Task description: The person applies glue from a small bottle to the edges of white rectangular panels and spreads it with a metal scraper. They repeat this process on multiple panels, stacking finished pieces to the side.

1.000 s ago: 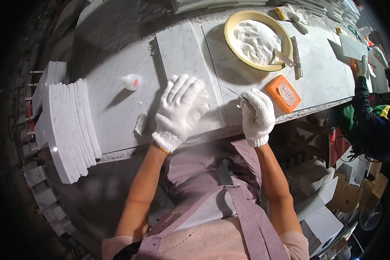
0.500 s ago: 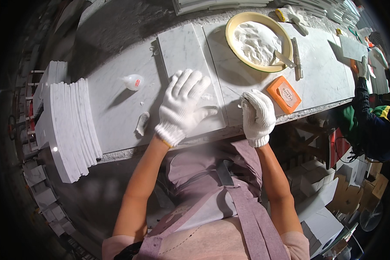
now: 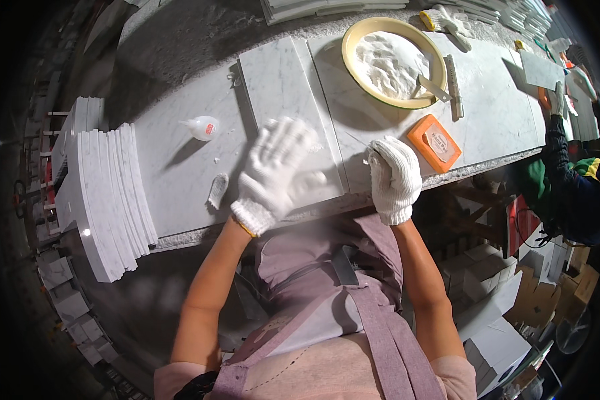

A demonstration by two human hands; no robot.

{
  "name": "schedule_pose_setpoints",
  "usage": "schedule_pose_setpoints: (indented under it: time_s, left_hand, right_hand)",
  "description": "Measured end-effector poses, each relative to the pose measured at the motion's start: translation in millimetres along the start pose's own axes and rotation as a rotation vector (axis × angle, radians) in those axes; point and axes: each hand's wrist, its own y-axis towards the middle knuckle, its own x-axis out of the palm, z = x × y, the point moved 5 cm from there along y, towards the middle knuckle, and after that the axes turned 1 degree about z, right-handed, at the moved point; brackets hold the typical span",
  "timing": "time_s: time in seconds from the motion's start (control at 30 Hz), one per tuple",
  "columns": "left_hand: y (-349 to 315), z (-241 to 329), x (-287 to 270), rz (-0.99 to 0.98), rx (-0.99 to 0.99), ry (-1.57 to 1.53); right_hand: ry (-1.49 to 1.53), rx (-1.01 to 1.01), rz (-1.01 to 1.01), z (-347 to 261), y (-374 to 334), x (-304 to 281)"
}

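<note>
At the far left we see one row of white marble slabs (image 3: pixel 110 193) stood on edge, too tightly packed for us to count. Next, on the grey-veined marble tabletop (image 3: pixel 173 167), we find one small translucent squeeze bottle (image 3: pixel 201 128) and, nearer, one crumpled greyish scrap (image 3: pixel 217 191). Then comes one long, white, grey-veined marble slab (image 3: pixel 273 80); the white-gloved left hand (image 3: pixel 273 173), blurred, spreads its fingers over the near part, hiding it from us. The two hands are apart. The white-gloved right hand (image 3: pixel 395 180) is curled closed right of the slab; we cannot tell what it holds. Beyond it sits one round, cream-yellow basin (image 3: pixel 351 63) of white powder (image 3: pixel 387 60), with one flat metal scraper (image 3: pixel 435 88) over its rim. Just beside the right hand, one orange rectangular block (image 3: pixel 433 143) crowds that side. Farther right, we see one slim grey bar (image 3: pixel 455 87) and one co-worker (image 3: pixel 570 177).
</note>
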Motion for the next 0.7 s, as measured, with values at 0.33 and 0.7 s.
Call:
schedule_pose_setpoints:
  time_s: [0.33,0.7]
  left_hand:
    - [-13,-2,7,0.010,-0.114,-0.039]
    - [0,-11,15,-0.032,-0.118,0.142]
  right_hand:
    - [0.001,-0.006,0.034,-5,4,-2]
    - [0.603,0.659,-0.019,12,0,-18]
